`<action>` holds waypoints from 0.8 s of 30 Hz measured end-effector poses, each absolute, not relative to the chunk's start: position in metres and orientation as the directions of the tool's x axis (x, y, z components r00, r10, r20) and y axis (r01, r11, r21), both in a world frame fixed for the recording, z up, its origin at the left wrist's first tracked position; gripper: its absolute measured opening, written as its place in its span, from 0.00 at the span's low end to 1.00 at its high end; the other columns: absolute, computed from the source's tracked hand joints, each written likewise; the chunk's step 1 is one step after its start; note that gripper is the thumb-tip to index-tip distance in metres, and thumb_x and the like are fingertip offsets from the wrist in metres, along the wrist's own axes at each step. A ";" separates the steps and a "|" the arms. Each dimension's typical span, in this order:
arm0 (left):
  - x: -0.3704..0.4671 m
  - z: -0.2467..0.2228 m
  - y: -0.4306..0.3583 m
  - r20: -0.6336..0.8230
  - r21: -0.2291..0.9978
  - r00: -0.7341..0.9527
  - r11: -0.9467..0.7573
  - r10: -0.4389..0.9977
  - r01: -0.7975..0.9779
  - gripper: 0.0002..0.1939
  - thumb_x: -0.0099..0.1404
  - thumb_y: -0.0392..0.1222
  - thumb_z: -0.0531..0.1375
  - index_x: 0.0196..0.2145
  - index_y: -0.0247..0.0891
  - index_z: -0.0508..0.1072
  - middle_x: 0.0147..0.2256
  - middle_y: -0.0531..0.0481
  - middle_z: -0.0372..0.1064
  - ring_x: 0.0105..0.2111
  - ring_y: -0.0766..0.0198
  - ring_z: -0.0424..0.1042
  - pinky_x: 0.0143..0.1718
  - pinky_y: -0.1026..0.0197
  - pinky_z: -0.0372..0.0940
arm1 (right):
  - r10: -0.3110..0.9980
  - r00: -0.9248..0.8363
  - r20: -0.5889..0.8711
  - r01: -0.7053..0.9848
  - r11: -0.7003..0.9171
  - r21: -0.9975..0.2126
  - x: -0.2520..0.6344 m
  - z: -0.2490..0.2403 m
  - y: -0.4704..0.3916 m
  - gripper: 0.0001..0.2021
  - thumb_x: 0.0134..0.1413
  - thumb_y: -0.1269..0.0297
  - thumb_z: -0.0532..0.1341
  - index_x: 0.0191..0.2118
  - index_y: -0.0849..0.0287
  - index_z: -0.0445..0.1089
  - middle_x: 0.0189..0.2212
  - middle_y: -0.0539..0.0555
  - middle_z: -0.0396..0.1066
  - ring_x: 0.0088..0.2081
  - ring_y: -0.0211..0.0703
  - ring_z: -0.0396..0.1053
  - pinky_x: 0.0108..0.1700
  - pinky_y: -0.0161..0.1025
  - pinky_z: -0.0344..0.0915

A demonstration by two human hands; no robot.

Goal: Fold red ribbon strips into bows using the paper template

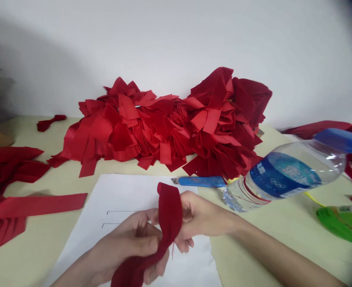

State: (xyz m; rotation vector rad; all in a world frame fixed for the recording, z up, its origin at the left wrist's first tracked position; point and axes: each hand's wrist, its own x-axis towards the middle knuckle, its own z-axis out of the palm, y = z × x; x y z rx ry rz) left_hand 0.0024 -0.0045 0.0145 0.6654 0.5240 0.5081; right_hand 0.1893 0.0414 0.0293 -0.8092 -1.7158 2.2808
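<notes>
Between my two hands is a dark red fabric strip [170, 211], narrowed near its middle. My left hand [134, 239] pinches it at the narrowed part, and its lower end hangs toward me. The fingers of my right hand [196, 217] close on the strip's right side, partly hidden behind it. A thin red thread [173, 250] dangles just below the narrowed part. Both hands are above a white paper sheet [86, 243] with printed bracket lines. A blue utility knife [201, 181] lies at the sheet's far edge.
A large heap of red fabric strips [161, 127] runs along the wall. More red strips [29, 205] lie at left, with a small tied piece [50, 122] behind. A water bottle [283, 171] wound with thread tilts at right, near a green object [342, 223].
</notes>
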 end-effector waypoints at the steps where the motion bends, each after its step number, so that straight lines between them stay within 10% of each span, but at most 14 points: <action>1: 0.002 0.014 -0.005 -0.327 0.677 0.777 0.707 0.537 -0.204 0.21 0.51 0.50 0.66 0.39 0.34 0.70 0.18 0.52 0.67 0.13 0.73 0.56 0.17 0.67 0.47 | 0.431 -0.838 -0.336 0.209 -0.315 -0.926 0.190 0.027 0.041 0.04 0.40 0.77 0.58 0.27 0.65 0.68 0.16 0.44 0.63 0.17 0.27 0.60 0.21 0.26 0.60; 5: 0.004 0.007 -0.009 -0.456 0.717 0.791 0.694 0.408 0.055 0.11 0.43 0.38 0.67 0.26 0.36 0.70 0.15 0.59 0.60 0.14 0.75 0.51 0.16 0.67 0.41 | 0.258 -0.912 -0.318 0.278 -0.178 -0.944 0.189 0.022 0.040 0.08 0.39 0.78 0.59 0.31 0.65 0.69 0.20 0.44 0.63 0.22 0.29 0.61 0.25 0.26 0.60; 8: 0.007 0.003 -0.013 -0.514 0.766 0.748 0.618 0.421 0.178 0.09 0.43 0.33 0.65 0.21 0.38 0.67 0.16 0.60 0.58 0.16 0.73 0.53 0.17 0.68 0.44 | 0.188 -0.936 -0.299 0.335 0.210 -0.918 0.188 0.034 0.034 0.06 0.45 0.76 0.61 0.32 0.62 0.70 0.23 0.45 0.65 0.25 0.29 0.63 0.27 0.25 0.59; 13: 0.012 -0.001 -0.019 -0.558 0.803 0.519 0.580 0.647 0.140 0.11 0.47 0.34 0.62 0.27 0.40 0.63 0.19 0.57 0.66 0.18 0.68 0.63 0.20 0.66 0.53 | 0.360 -0.921 -0.147 0.386 0.894 -0.228 0.182 0.056 0.005 0.06 0.51 0.70 0.58 0.26 0.63 0.69 0.20 0.50 0.69 0.19 0.37 0.62 0.18 0.36 0.48; 17: 0.016 -0.001 -0.015 -0.505 0.839 0.393 0.544 0.769 0.012 0.14 0.53 0.34 0.60 0.28 0.42 0.55 0.17 0.61 0.65 0.17 0.68 0.66 0.22 0.66 0.56 | 0.446 -0.895 -0.007 0.435 0.877 0.201 0.176 0.046 -0.016 0.04 0.43 0.75 0.58 0.27 0.65 0.69 0.19 0.55 0.68 0.18 0.42 0.62 0.16 0.40 0.42; 24: 0.011 0.005 -0.005 -0.441 0.819 0.290 0.514 0.849 -0.256 0.09 0.60 0.43 0.59 0.31 0.39 0.62 0.24 0.54 0.68 0.26 0.67 0.68 0.27 0.67 0.61 | 0.582 -0.809 0.081 0.587 0.801 0.113 0.181 0.034 0.003 0.07 0.41 0.80 0.56 0.25 0.61 0.66 0.18 0.51 0.65 0.16 0.37 0.56 0.19 0.38 0.36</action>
